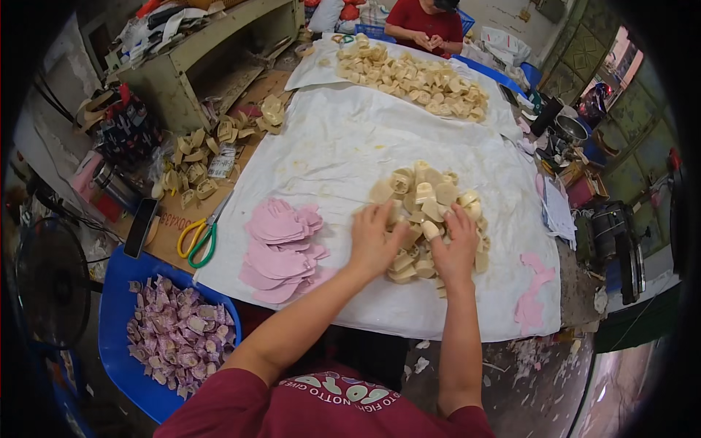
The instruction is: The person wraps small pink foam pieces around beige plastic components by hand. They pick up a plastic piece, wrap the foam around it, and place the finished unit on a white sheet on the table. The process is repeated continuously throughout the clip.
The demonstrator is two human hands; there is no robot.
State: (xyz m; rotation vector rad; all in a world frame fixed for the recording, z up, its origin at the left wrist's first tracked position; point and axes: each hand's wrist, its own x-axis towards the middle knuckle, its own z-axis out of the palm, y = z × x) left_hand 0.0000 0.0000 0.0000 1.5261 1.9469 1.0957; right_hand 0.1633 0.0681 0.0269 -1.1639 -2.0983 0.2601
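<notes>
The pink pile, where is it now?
In the head view, the pink pile is left of centre on the white cloth, between the yellow-and-green scissors and the left hand.

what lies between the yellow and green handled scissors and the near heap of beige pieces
In the head view, flat pink pieces in fanned stacks, then the left hand.

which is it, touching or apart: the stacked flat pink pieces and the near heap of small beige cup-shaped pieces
Apart. The head view shows a gap of white cloth between the pink pieces and the beige heap.
</notes>
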